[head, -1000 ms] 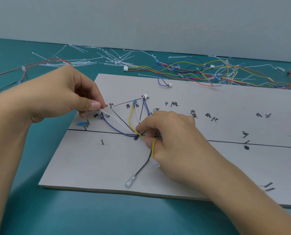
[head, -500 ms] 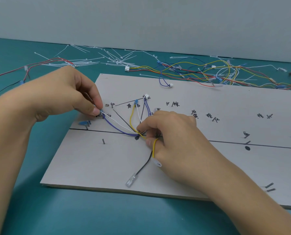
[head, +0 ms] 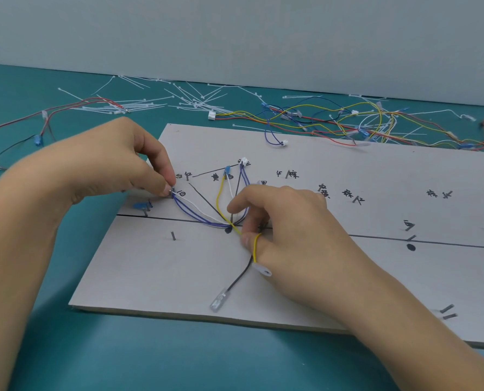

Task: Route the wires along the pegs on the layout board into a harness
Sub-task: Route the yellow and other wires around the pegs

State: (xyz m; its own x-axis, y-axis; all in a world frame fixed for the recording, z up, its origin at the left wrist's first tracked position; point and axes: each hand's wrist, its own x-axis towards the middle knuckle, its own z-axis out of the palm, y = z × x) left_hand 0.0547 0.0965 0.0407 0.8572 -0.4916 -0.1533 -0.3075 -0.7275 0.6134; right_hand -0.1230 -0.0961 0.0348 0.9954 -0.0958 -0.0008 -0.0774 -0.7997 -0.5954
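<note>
A grey layout board (head: 348,165) with handwritten labels, drawn lines and small metal pegs lies on the teal table. Blue, white, yellow and black wires (head: 207,215) fan out from a crossing point near a black dot. My left hand (head: 116,167) pinches the end of the blue and white wires at a peg near the board's left edge. My right hand (head: 286,227) presses the wires together at the crossing; a yellow wire (head: 255,246) loops over one finger. A black wire with a clear terminal (head: 217,302) trails toward the board's near edge.
A tangle of loose coloured wires (head: 362,122) lies behind the board at the back right. White cable ties (head: 178,100) are scattered at the back. Red and black wires (head: 46,119) lie at the left. A blue terminal (head: 139,206) sits on pegs at the board's left edge.
My left hand has moved slightly right and down with the blue and white wire end, onto the peg by the label. My right hand has stayed on the crossing.
</note>
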